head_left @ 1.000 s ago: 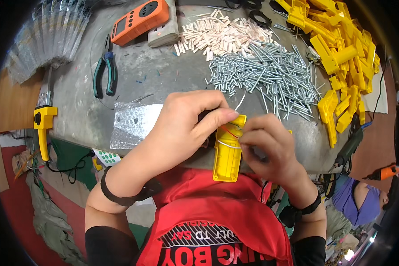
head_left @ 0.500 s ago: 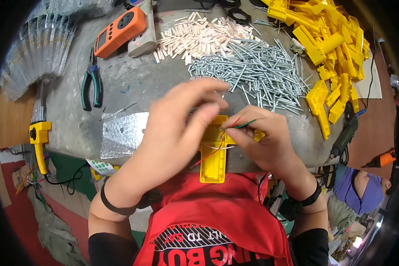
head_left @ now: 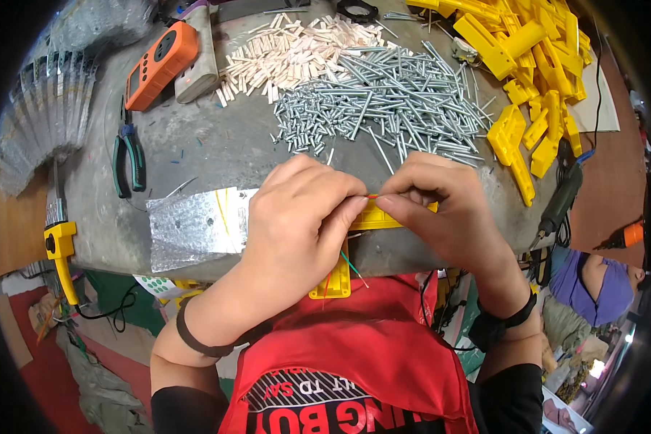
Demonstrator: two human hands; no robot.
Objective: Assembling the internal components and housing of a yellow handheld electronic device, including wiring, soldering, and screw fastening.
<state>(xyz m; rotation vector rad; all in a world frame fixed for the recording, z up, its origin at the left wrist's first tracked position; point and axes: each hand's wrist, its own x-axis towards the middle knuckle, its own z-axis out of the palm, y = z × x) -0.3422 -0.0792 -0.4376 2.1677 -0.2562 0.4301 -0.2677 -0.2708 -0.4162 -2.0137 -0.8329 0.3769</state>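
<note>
Where your left hand [head_left: 304, 210] and right hand [head_left: 445, 206] meet, thumbs to forefingers, both pinch the wires [head_left: 372, 196], apparently for fine control; yellow casing [head_left: 380, 218] beneath, at the bench's [head_left: 213, 145] near edge, probably within easy reach.

The left hand [head_left: 307, 210] and right hand [head_left: 445, 210] pinch thin wires [head_left: 372, 196], red and green, between their fingertips, just above a yellow housing [head_left: 380, 220]. A green wire end [head_left: 354, 267] and a red one show below the left hand, near the housing's lower part. Beyond, metal rods [head_left: 390, 101] lie heaped against pale strips [head_left: 286, 58]; pliers [head_left: 139, 166] lie at left, yellow parts [head_left: 510, 137] at right
</note>
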